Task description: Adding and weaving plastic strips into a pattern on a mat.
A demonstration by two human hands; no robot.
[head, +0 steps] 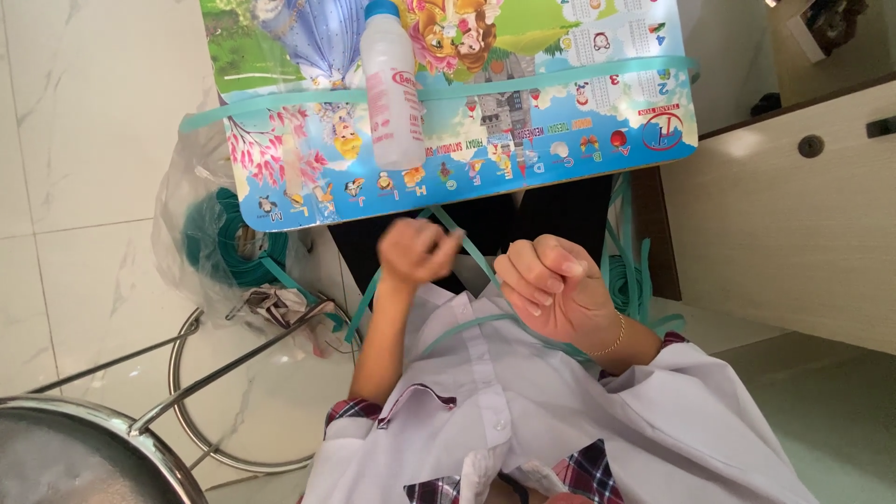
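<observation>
My left hand (416, 252) is closed around a thin teal plastic strip (478, 257) just below the edge of a small colourful picture table (597, 103). My right hand (553, 285) is curled shut on the same strip, which loops down across my white shirt (485, 373). The two hands are a short gap apart, with the strip running between them. A second teal strip (523, 87) lies across the tabletop.
A white plastic bottle (392, 84) lies on the table. A roll of teal strip in a clear bag (219, 238) sits on the tiled floor at the left. A metal stool frame (187, 373) stands at the lower left. A beige cabinet (793, 215) is on the right.
</observation>
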